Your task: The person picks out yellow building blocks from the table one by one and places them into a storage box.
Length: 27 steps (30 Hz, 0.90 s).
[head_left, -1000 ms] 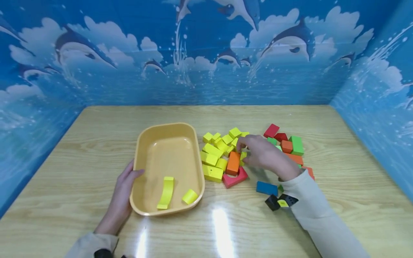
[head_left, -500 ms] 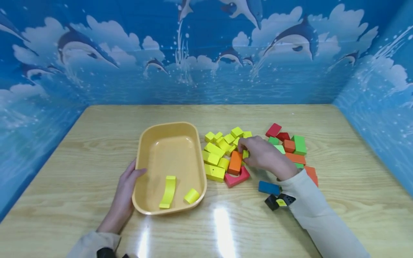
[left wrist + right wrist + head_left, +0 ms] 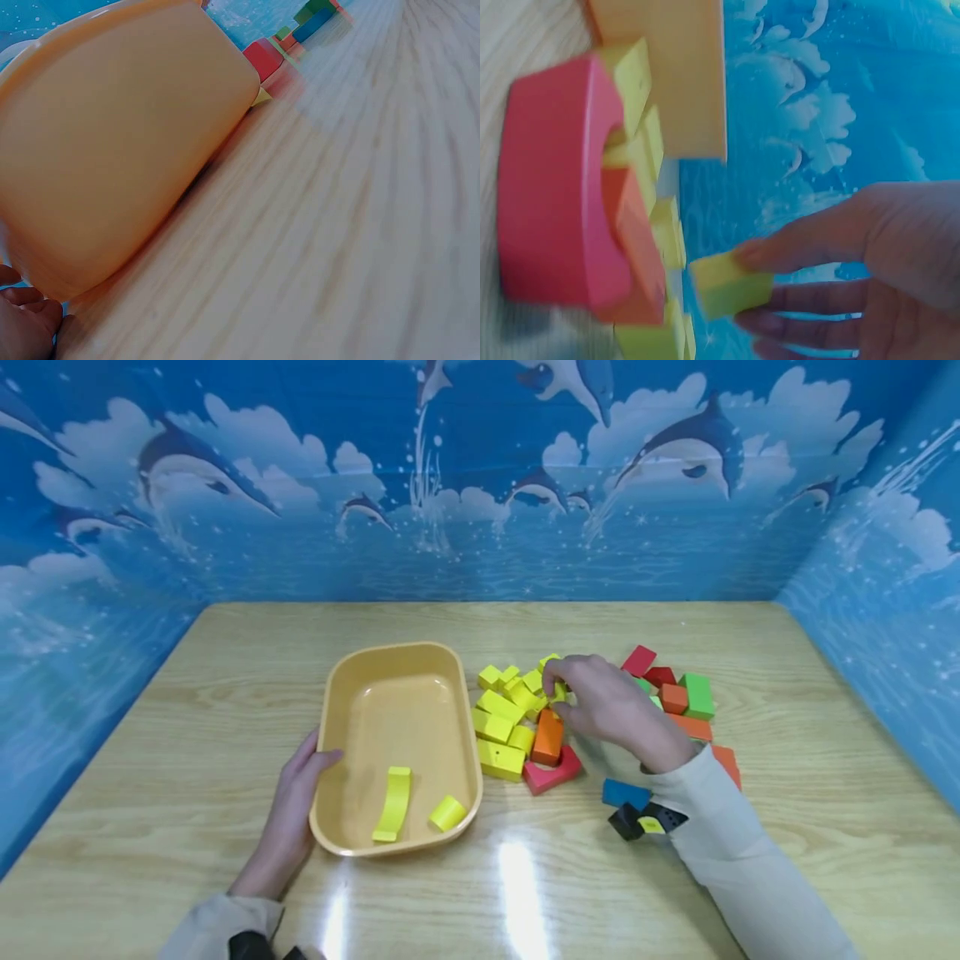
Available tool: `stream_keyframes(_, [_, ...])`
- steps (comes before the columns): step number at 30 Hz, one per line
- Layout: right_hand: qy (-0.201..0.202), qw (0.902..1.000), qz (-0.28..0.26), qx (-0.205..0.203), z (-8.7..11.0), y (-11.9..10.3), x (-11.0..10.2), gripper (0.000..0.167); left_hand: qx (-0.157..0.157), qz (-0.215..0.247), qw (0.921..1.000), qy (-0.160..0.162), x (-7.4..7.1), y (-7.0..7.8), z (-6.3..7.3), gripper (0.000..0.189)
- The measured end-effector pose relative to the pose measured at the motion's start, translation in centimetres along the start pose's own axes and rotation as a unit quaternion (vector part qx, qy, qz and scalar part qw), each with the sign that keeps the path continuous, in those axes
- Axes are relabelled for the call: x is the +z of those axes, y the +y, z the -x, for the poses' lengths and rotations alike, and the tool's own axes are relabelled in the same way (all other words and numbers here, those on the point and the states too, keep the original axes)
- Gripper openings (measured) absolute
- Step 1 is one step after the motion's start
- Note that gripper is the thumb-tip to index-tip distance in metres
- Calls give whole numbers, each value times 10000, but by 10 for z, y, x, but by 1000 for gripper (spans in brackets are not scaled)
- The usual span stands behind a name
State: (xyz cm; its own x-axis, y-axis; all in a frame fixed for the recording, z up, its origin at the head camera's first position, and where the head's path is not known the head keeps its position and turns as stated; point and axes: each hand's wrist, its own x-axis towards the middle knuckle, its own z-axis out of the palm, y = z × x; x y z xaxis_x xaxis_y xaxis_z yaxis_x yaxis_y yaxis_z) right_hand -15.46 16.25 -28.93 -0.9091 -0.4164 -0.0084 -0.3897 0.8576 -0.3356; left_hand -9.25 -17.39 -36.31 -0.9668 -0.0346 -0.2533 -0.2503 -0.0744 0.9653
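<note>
My left hand grips the left side of the tan plastic bin, thumb over its rim; my right hand, right of the bin, pinches a small yellow block over the yellow blocks just beside the bin. A loose pinch or a clipped neighbour could make it drop. Its free end points down toward the worktop; fingers cover part, so I can't tell its long axis.

Tray – smooth, glossy plastic; tabletop – shiny, wood-grained.
</note>
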Motion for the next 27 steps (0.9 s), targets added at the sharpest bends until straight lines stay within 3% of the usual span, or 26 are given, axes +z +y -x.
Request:
stream_keyframes(4, [439, 9969, -445, -485, -2, -20, 6, 16, 8, 71, 9999, 73, 0, 0, 1, 58])
stream_keyframes(9, [929, 9811, -770, -1515, -8, -49, 24, 19, 66, 90, 9999, 68, 0, 0, 0, 57])
stream_keyframes(14, [953, 9646, -651, -2369, -15, -74, 42, 23, 77, 70, 9999, 68, 1, -1, 1, 57])
stream_keyframes(19, [530, 9684, -183, -2431, -24, -91, 59, 22, 46, 61, 9999, 94, 1, -1, 1, 58])
stream_keyframes(27, [56, 9771, 411, -2087, -31, -98, 76, 12, 45, -29, 10000, 55, 0, -1, 1, 58])
